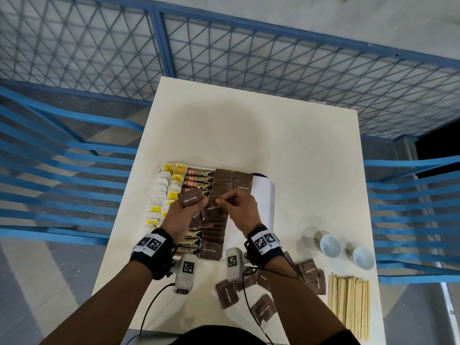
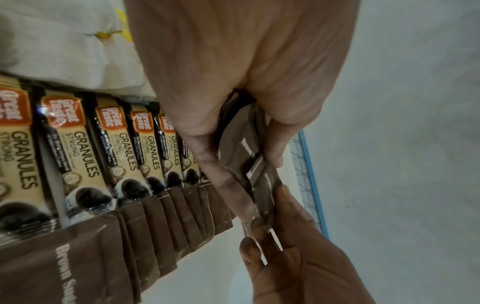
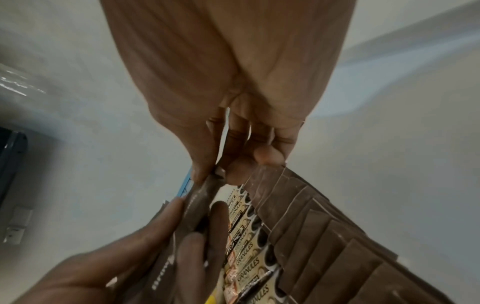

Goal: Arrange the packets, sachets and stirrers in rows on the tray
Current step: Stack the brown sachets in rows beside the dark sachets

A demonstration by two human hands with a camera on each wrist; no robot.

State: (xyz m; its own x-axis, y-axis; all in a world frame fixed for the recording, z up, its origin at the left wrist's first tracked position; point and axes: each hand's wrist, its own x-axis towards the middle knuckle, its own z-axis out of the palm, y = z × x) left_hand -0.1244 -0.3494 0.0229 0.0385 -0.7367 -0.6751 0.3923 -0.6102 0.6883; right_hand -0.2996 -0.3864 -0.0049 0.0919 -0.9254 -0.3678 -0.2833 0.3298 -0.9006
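Note:
Above the white tray (image 1: 265,195), my left hand (image 1: 202,202) grips a small stack of brown sugar packets (image 1: 190,198). My right hand (image 1: 219,202) pinches the corner of one packet in that stack (image 3: 218,172). On the tray lie rows of tea bags (image 1: 161,192), coffee granule sachets (image 1: 199,180) and brown sugar packets (image 1: 224,180). The left wrist view shows my left hand (image 2: 233,164) closed round the packets (image 2: 241,148) and the right hand's fingers (image 2: 283,205) touching their far end. Wooden stirrers (image 1: 348,305) lie in a bundle at the near right.
Several loose brown sugar packets (image 1: 227,296) are scattered on the white table (image 1: 249,135) near its front edge. Two paper cups (image 1: 329,245) stand to the right of the tray. Blue mesh fencing (image 1: 224,58) and blue railings surround the table.

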